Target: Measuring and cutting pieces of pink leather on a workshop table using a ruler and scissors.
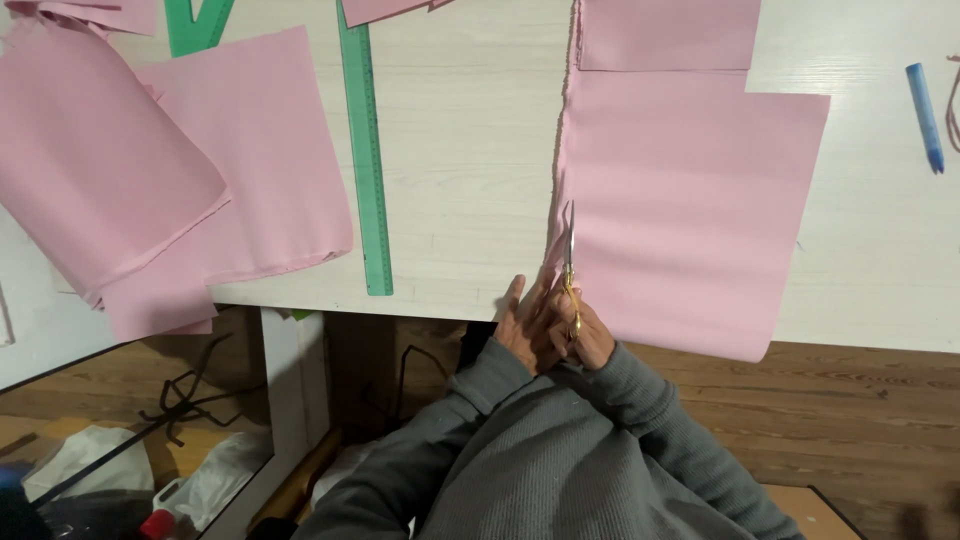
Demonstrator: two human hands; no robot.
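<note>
A large sheet of pink fabric [680,200] lies on the white table [470,130] and hangs over its near edge. My right hand [588,335] grips a pair of gold-handled scissors [570,262], whose blades point away from me along the fabric's left edge. My left hand [520,325] rests right beside it, fingers against the fabric's lower left corner at the table edge. Grey sleeves cover both my arms.
A long green ruler [366,150] lies on the table left of the fabric. More pink fabric pieces [160,170] are piled at the left, with another green ruler [195,22] behind. A blue crayon [925,115] lies at the far right. Wooden floor and bags show below.
</note>
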